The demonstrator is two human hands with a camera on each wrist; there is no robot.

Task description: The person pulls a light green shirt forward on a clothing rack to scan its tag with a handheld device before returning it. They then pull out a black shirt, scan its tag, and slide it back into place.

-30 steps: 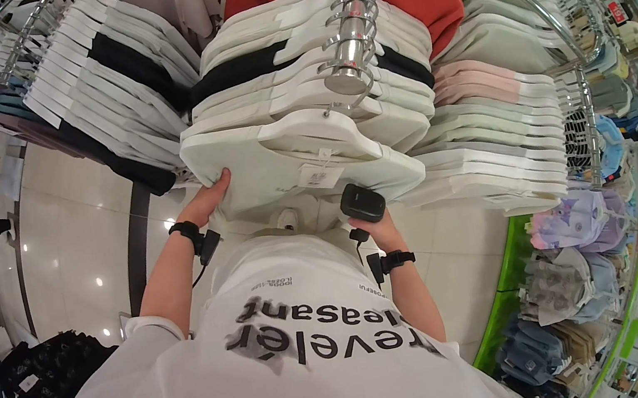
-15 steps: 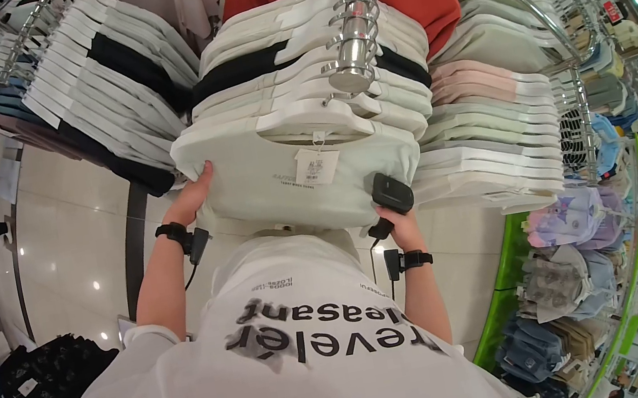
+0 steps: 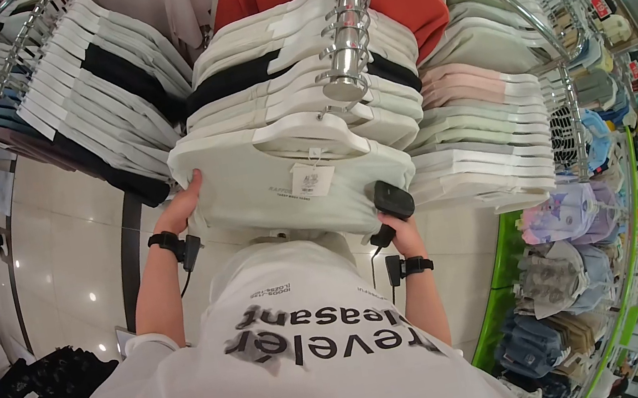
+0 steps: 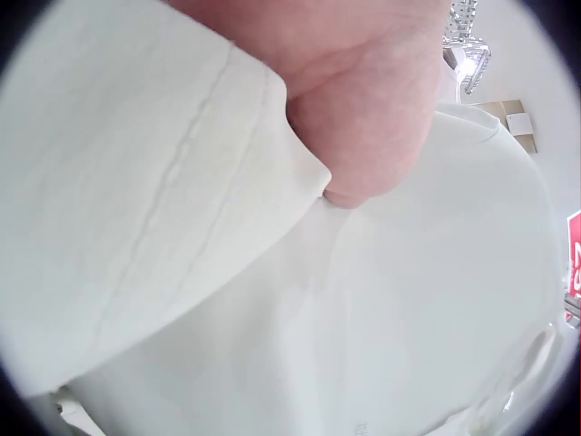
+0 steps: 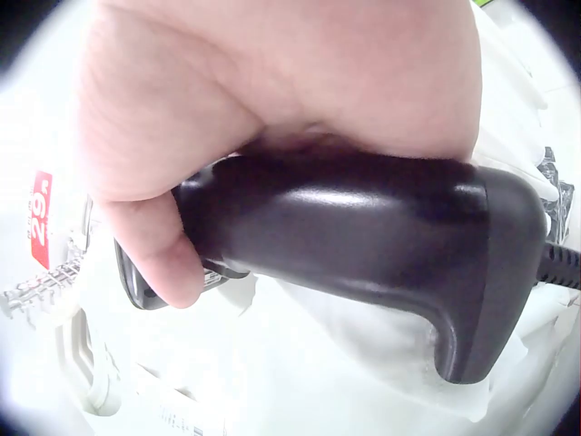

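Note:
A pale mint-white shirt (image 3: pixel 246 190) hangs on a white hanger (image 3: pixel 305 127) at the front end of a rail, its front facing me. My left hand (image 3: pixel 180 208) pinches the shirt at its left side; in the left wrist view the thumb (image 4: pixel 363 127) presses on the pale cloth beside a stitched hem (image 4: pixel 172 182). A white price tag (image 3: pixel 312 179) lies against the shirt below the neckline. My right hand (image 3: pixel 404 234) grips a black handheld barcode scanner (image 3: pixel 393 199) by its handle, over the shirt's lower right part. The right wrist view shows the scanner's handle (image 5: pixel 354 227) and cable.
A chrome rail (image 3: pixel 346 81) with spiral rings points toward me, holding several pale shirts and a red garment (image 3: pixel 422 9) behind. More racks stand left (image 3: pixel 85 86) and right (image 3: pixel 485 129). Folded clothes (image 3: pixel 562 213) lie beyond a green edge (image 3: pixel 506 260) at the right.
The shirt's front has been drawn out flatter, with its tag and print showing more. The right hand and scanner have moved right, away from the tag. The left hand keeps its hold.

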